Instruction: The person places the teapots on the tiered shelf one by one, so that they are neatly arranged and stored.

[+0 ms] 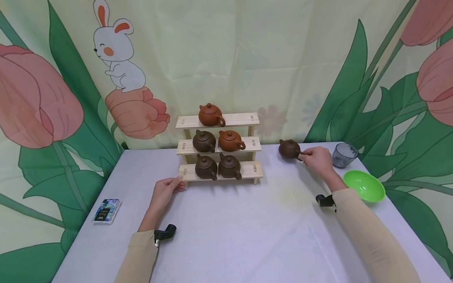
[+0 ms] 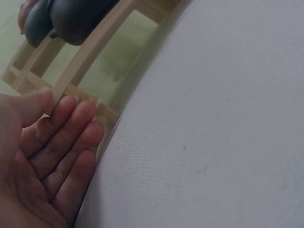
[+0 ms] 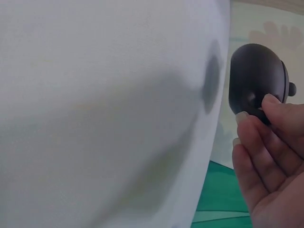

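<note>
My right hand (image 1: 318,160) pinches the handle of a dark brown teapot (image 1: 289,149) between thumb and fingers. In the right wrist view the teapot (image 3: 256,71) hangs apart from its shadow, raised over the cloth. With thumb and fingertips, my left hand (image 1: 165,192) pinches the left end of the lowest step of a three-step wooden rack (image 1: 247,169). That step (image 2: 90,54) shows between thumb and index finger in the left wrist view. A reddish-brown teapot (image 1: 209,115) stands on the top step. Lower down sit another reddish-brown teapot (image 1: 230,141) and several dark ones.
Right of the right hand stand a clear grey cup (image 1: 343,155) and a bright green bowl (image 1: 364,186). A small box with a blue patterned cover (image 1: 107,211) lies at the table's left. Behind the white-covered table (image 1: 240,236) hangs a printed curtain (image 1: 276,51).
</note>
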A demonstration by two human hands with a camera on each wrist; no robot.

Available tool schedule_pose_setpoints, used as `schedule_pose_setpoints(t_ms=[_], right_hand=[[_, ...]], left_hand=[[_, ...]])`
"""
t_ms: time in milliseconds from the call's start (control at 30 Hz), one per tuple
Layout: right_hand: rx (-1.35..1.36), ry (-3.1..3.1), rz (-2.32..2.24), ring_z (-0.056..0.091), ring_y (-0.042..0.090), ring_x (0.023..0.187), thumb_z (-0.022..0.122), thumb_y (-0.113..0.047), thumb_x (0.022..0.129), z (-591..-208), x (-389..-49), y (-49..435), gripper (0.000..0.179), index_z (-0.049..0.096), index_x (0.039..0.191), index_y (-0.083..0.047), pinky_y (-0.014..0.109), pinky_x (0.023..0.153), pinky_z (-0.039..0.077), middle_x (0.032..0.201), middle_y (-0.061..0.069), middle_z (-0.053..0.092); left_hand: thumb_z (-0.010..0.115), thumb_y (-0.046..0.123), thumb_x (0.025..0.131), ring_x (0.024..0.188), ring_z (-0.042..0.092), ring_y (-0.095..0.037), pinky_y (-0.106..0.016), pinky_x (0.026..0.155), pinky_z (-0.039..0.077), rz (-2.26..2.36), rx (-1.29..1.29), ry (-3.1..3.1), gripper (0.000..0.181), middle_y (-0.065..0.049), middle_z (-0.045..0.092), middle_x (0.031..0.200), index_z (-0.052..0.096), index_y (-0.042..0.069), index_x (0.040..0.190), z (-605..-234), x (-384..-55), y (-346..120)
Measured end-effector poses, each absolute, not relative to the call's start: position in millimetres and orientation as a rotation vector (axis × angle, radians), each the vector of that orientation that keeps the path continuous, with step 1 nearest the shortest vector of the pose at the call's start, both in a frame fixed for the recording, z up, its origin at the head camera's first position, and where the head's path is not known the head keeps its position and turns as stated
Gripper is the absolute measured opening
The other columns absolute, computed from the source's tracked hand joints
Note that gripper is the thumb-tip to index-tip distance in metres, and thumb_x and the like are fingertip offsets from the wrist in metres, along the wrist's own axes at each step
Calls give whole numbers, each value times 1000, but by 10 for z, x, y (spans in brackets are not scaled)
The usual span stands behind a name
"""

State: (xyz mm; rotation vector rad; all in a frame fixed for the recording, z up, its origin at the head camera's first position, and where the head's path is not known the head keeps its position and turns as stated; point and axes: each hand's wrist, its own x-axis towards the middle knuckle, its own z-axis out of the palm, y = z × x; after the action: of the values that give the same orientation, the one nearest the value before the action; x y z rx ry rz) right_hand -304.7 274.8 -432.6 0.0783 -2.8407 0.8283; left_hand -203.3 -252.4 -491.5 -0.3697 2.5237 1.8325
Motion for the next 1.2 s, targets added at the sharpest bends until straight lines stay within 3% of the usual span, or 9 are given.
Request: schedule_pose_setpoints(t_ms=[233,633,933,1200], right_hand=[[37,-2750,929,62,6,62,69,-21,92,-4203,-3011,2662,23,78,102,-3,30,62,41,78,13,76],[5,-2606,1046,68,16,71,66,-23,95,-3910,-3046,2457,25,76,106,-3,31,59,46,92,21,76],[24,-2510,1067,55,-2,62,67,-24,95,-3580,-3076,2310,24,77,104,-4,30,57,43,87,20,75],[71,-2498,1115,58,-3,65,66,-29,95,-3303,-3170,2120,28,77,105,-5,29,58,43,92,19,75]], left_hand=[[60,42,98,83,71,-8,-20,77,55,1807,-361,2544,44,-5,76,92,73,1,103,-4902,-2017,-2553],[60,48,97,85,71,-9,-18,78,55,1797,-342,2530,49,-4,76,93,73,1,103,-4908,-2019,-2585],[61,45,97,83,71,-7,-19,77,55,1833,-343,2517,47,-5,76,91,73,0,103,-4935,-2032,-2548],[61,45,97,83,71,-8,-19,77,56,1838,-349,2516,47,-4,76,90,73,0,102,-4932,-2040,-2530]])
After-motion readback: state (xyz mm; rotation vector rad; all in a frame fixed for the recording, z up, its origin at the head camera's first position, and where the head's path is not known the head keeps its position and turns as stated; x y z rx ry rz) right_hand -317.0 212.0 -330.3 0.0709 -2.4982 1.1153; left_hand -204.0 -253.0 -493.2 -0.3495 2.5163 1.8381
